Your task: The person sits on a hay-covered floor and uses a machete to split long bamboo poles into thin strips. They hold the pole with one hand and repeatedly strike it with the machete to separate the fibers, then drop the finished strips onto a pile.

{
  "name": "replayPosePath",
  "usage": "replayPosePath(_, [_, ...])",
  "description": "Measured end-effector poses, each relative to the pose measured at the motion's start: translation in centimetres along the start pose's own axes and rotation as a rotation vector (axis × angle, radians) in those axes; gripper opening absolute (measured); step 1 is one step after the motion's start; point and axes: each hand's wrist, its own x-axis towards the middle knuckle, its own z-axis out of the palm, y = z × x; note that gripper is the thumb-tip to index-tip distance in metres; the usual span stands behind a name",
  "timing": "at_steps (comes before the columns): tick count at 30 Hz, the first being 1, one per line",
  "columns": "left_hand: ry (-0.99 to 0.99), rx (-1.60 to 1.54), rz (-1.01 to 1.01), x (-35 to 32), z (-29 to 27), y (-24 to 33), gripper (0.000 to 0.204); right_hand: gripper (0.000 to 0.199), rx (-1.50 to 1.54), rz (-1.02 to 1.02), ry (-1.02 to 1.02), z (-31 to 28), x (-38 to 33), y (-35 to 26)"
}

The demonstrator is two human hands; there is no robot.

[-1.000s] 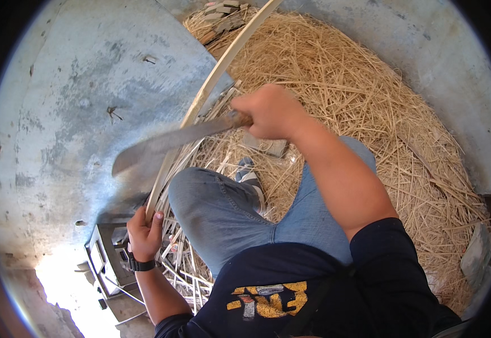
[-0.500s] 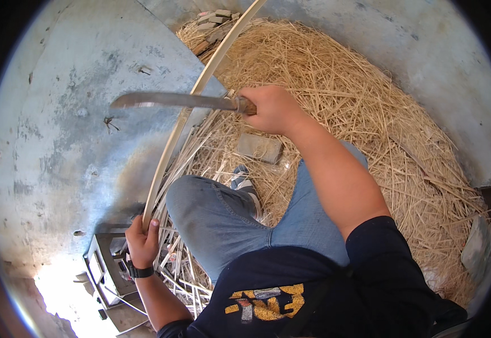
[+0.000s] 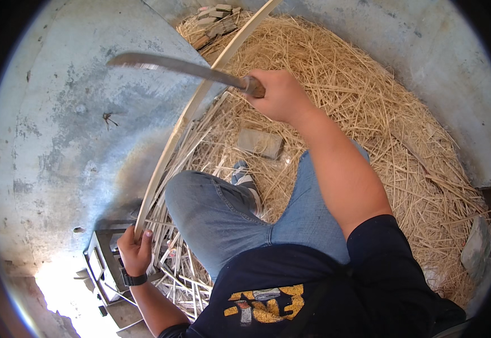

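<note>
My right hand (image 3: 277, 94) grips the dark handle of a long curved blade (image 3: 178, 66), which is raised and points left across a long pale strip of split bamboo (image 3: 192, 111). My left hand (image 3: 134, 250) holds the near end of that strip at the lower left; the strip runs diagonally up to the top edge of the picture. A black watch sits on my left wrist. My knee in blue jeans (image 3: 211, 214) lies just right of the strip.
A thick layer of straw-like shavings (image 3: 369, 107) covers the ground ahead and to the right. A grey block (image 3: 261, 143) lies in it beside my shoe (image 3: 246, 183). Thin cut slivers (image 3: 178, 270) pile by my left hand. A small metal stand (image 3: 103, 265) sits on grey concrete (image 3: 65, 129).
My right hand has lifted the blade from low against the strip to high above it, swinging the tip up and left. My left hand keeps its hold on the strip.
</note>
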Motion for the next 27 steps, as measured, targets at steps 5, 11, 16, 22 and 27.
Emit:
replayPosePath(5, [0.029, 0.086, 0.036, 0.3, 0.5, 0.8, 0.034, 0.02, -0.171, -0.176, -0.189, 1.1, -0.2, -1.6])
replayPosePath(11, [0.132, 0.233, 0.144, -0.3, 0.1, 0.1, 0.034, 0.023, -0.048, 0.183, -0.208, -0.2, 0.7, 0.6])
replayPosePath(16, [0.135, 0.139, 0.05, -0.3, 0.5, 0.2, 0.031, 0.029, 0.006, 0.151, -0.058, -0.4, 0.5, 0.2])
replayPosePath(22, [0.202, 0.208, 0.156, 0.0, 1.9, 0.0, 0.032, 0.025, -0.138, -0.146, -0.266, 0.9, -0.5, -1.9])
replayPosePath(27, [0.173, 0.183, 0.089, -0.6, 1.5, -0.6, 0.033, 0.032, 0.035, 0.113, -0.177, 0.4, 1.0, 0.3])
